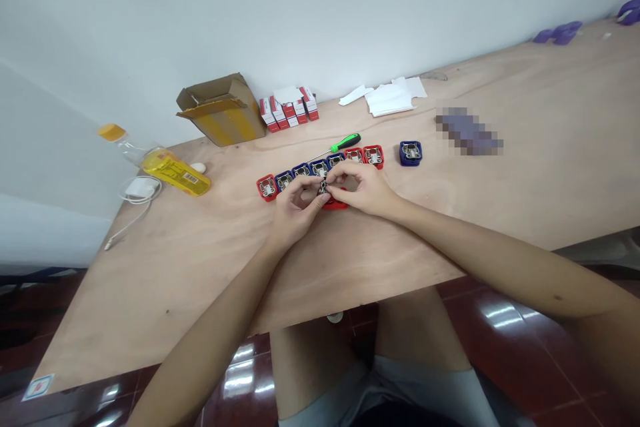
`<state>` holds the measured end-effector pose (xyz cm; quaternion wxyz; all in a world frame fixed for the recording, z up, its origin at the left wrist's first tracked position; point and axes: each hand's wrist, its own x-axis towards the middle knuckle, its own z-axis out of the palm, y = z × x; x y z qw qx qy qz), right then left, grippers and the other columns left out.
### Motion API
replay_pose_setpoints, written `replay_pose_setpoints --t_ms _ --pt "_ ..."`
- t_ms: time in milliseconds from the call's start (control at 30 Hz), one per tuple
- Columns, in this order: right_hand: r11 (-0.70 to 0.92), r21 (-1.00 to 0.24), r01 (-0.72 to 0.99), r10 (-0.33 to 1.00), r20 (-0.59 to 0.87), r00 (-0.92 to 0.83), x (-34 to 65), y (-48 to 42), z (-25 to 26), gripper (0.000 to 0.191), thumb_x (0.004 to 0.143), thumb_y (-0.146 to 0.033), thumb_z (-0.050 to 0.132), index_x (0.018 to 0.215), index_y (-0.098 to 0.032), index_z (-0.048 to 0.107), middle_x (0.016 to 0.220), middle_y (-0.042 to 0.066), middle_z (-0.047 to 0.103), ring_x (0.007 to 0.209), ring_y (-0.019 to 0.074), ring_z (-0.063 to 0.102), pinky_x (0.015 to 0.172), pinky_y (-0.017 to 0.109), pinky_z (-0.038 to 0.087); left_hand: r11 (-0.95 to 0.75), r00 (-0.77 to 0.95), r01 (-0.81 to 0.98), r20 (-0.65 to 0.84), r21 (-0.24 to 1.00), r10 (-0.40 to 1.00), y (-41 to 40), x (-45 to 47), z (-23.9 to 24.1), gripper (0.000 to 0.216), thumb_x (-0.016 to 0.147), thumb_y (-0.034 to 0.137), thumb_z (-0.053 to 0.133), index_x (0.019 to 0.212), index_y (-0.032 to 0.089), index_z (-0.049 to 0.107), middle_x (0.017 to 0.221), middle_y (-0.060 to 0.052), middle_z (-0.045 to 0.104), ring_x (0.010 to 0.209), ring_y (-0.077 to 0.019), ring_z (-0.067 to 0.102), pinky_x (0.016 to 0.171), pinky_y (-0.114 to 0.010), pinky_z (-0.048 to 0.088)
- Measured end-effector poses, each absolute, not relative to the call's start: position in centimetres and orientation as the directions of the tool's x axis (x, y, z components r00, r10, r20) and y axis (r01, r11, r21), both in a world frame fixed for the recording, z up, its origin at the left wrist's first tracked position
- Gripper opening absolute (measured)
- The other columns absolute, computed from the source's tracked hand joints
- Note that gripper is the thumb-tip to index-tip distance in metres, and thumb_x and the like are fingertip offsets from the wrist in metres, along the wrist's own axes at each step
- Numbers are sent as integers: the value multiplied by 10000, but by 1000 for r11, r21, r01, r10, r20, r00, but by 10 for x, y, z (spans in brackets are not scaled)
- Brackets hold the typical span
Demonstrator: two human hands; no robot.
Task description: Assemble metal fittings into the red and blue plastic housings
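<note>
My left hand [295,210] and my right hand [357,190] meet over the plywood table [150,260], their fingertips pinching a small metal latch [324,187]. Part of it is hidden by my fingers. Under my hands lies a red square housing [335,206], mostly covered. A row of red and blue square housings with metal latches runs just beyond them, and its red end piece [267,187] is next to my left hand. A separate blue housing [411,153] sits to the right. Behind the row lies a green-and-black screwdriver [345,143].
At the back stand an open cardboard box [220,110], several red-and-white cartons [287,109] and white paper sheets [390,99]. A yellow-labelled bottle [173,172] lies left, near a white charger [140,189]. Purple objects [557,32] sit far right; a blurred object [467,131] lies mid-table.
</note>
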<state>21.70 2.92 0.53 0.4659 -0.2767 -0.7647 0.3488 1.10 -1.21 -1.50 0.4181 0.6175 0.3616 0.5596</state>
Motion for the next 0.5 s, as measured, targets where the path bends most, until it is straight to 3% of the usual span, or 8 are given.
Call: replay_pose_setpoints --t_ms 300,500 --pt "604 -797 12 719 538 -441 215 27 5 198 929 -223 693 1127 -234 693 1002 44 705 932 214 673 876 398 600 -425 126 38 417 905 900 -13 12 -12 321 897 376 875 1162 225 776 1106 -76 733 1079 -206 706 949 -342 613" --pt "603 -797 -16 725 557 -405 217 30 5 265 970 -249 695 1235 -235 711 1082 71 758 997 229 736 925 418 634 -411 97 39 406 911 909 -11 11 -15 325 901 373 871 1180 234 775 1100 -68 748 1069 -201 719 978 -352 608"
